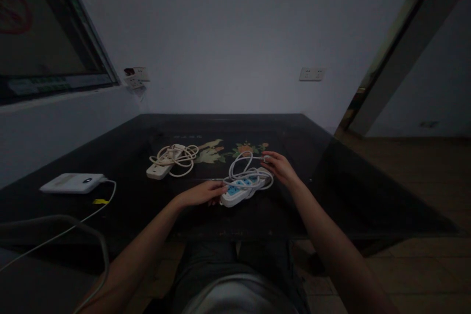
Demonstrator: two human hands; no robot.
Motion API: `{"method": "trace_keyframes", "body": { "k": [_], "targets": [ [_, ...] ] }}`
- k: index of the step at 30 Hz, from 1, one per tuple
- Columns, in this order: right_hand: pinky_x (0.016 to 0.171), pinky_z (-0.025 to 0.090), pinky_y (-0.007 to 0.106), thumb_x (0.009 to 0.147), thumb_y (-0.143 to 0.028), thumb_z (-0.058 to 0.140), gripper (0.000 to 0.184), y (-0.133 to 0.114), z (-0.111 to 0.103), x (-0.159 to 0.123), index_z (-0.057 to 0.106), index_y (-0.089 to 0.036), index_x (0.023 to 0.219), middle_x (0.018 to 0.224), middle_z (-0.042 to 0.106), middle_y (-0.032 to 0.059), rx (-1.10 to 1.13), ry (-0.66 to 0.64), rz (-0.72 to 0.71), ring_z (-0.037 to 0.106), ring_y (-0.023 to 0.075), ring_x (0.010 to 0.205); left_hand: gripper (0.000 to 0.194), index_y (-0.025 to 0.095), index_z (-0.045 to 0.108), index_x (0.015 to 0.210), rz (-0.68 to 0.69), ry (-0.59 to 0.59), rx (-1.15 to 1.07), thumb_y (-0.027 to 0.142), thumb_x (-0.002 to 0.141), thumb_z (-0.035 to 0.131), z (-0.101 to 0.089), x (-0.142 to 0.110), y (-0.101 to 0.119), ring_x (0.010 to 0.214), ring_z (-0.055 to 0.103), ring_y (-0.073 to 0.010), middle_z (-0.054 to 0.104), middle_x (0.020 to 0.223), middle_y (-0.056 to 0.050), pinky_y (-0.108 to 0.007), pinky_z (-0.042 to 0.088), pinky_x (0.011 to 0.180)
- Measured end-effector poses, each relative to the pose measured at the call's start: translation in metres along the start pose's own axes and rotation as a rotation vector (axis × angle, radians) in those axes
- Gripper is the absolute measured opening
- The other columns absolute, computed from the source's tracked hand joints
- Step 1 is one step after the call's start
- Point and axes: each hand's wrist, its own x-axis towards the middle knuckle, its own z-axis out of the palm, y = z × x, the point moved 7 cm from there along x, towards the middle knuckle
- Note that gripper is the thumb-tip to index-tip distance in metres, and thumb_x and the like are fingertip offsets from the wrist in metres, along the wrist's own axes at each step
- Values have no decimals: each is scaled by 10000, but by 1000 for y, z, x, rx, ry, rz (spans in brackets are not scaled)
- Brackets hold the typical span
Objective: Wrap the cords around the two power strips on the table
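In front of me a white power strip with blue sockets (235, 191) rests on the dark table, its white cable looped loosely over the top. My left hand (206, 192) is closed on the strip's near left end, thumb on top and fingers partly hidden beneath. The fingers of my right hand (281, 166) pinch the white plug (266, 158) at the cable's end, just past the strip's far right end. Left of these lies a second white power strip (159, 170), with its cream cable tangled across it.
A white power bank (75, 183) with a thin cable sits at the table's left, near a yellow tag (100, 201). A thicker grey cable (91, 230) curves past my left forearm. Wall sockets (311, 74) are behind the table (221, 120).
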Motion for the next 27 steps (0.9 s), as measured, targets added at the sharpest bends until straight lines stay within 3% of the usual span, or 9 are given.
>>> {"method": "trace_keyframes", "body": {
  "k": [3, 6, 9, 13, 17, 21, 27],
  "targets": [
    [801, 548, 277, 631, -129, 653, 183, -1, 1, -1, 671, -195, 801, 809, 665, 2, -38, 2, -13, 640, 115, 762, 481, 173, 600, 857, -9, -30, 7, 637, 796, 493, -1, -1, 0, 556, 514, -129, 563, 665, 1, -222, 399, 503],
    [683, 541, 248, 587, -143, 693, 274, -1, 0, -2, 668, -187, 857, 782, 668, 1, -97, 1, -28, 628, 112, 678, 542, 164, 576, 691, -54, -13, 59, 686, 778, 460, -14, -1, -1, 524, 513, -137, 556, 604, -6, -246, 390, 500],
    [550, 489, 223, 516, -136, 730, 398, -1, -2, -2, 667, -175, 907, 718, 654, -11, -173, 14, -50, 585, 107, 581, 529, 170, 571, 620, -65, 157, 109, 671, 767, 486, -41, 10, 2, 471, 498, -144, 540, 545, -8, -263, 361, 474],
    [553, 461, 216, 477, -150, 739, 420, -2, -6, 0, 661, -170, 890, 709, 639, -29, -263, 41, -92, 569, 107, 597, 364, 190, 584, 710, -13, 383, 93, 539, 795, 527, -64, 44, 8, 547, 525, -158, 560, 609, -14, -259, 377, 516],
    [612, 475, 245, 487, -172, 721, 396, -2, -7, 2, 640, -171, 875, 738, 645, -25, -330, 41, -109, 587, 124, 647, 227, 177, 593, 852, 21, 536, 75, 392, 810, 533, -59, 85, 8, 725, 571, -180, 635, 807, -51, -264, 415, 626],
    [603, 474, 247, 499, -159, 699, 379, 0, -7, 10, 630, -174, 872, 744, 645, -20, -372, 29, -97, 589, 129, 656, 177, 164, 630, 864, 61, 537, 66, 309, 794, 555, -47, 108, 5, 823, 592, -194, 669, 870, -66, -271, 432, 725],
    [561, 471, 243, 509, -151, 728, 395, 10, 1, 30, 595, -179, 880, 689, 659, -21, -403, -41, -17, 601, 129, 601, 139, 151, 654, 828, 92, 485, 27, 222, 755, 558, -47, 118, 3, 820, 613, -201, 684, 854, -60, -280, 443, 751]
  ]
}}
